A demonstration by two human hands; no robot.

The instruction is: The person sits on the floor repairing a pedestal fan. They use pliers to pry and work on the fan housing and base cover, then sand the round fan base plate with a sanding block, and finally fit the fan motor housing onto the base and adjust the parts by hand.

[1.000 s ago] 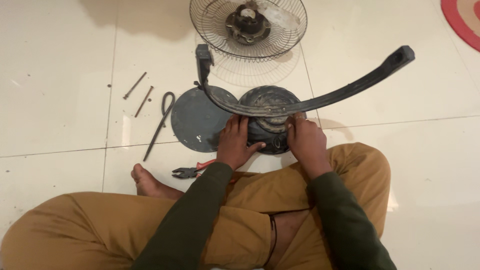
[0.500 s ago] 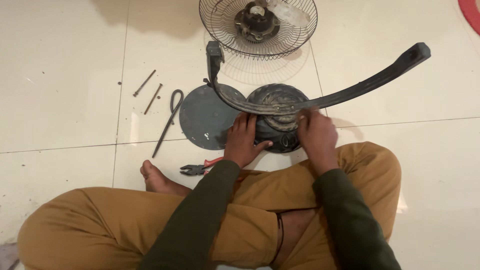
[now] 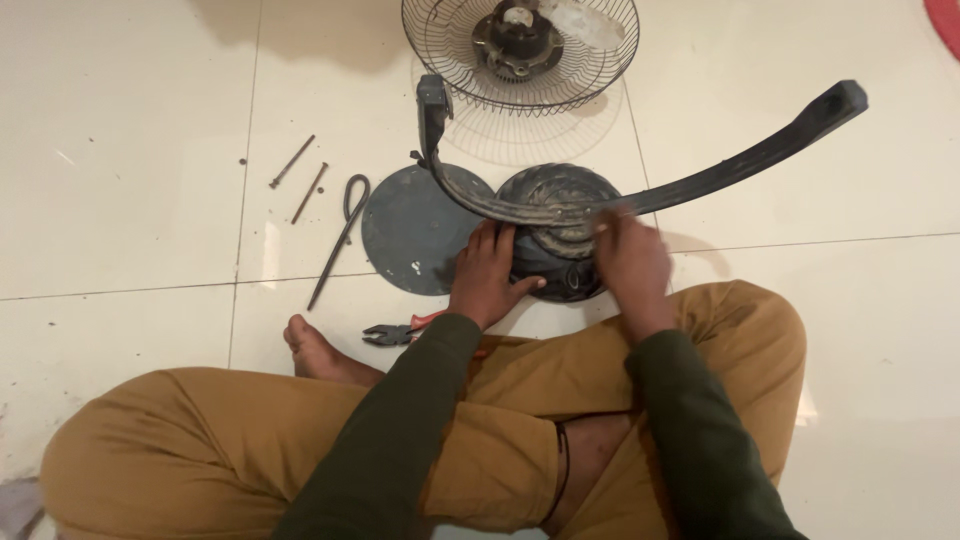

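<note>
- Your left hand (image 3: 487, 275) lay flat against the left side of the dark ribbed motor housing (image 3: 560, 225), fingers spread and pressing on it, thumb hooked along its lower edge; bracing, not wrapped around.
- Your right hand (image 3: 628, 262) sat on the housing's right side, fingertips curled onto the spot where the curved black bracket (image 3: 640, 195) crosses it. It was motion-blurred, so you can't tell whether it actually pinched anything.
- Housing was on the tiled floor (image 3: 130, 220) right in front of your crossed legs, touching the flat grey round plate (image 3: 415, 230) on its left.
- Bracket ran across the top of the housing: one end turned up above the plate, the other swept out high to the right.
- Wire fan guard (image 3: 600, 70) with its hub lay beyond the housing, close but apart from it.
- Left of the plate: a bent dark metal rod with a loop end (image 3: 340, 240), then two long rusty screws (image 3: 300, 177), well clear of your hands.
- Red-handled pliers (image 3: 400, 331) lay by your bare foot (image 3: 320, 350), just below your left wrist.
</note>
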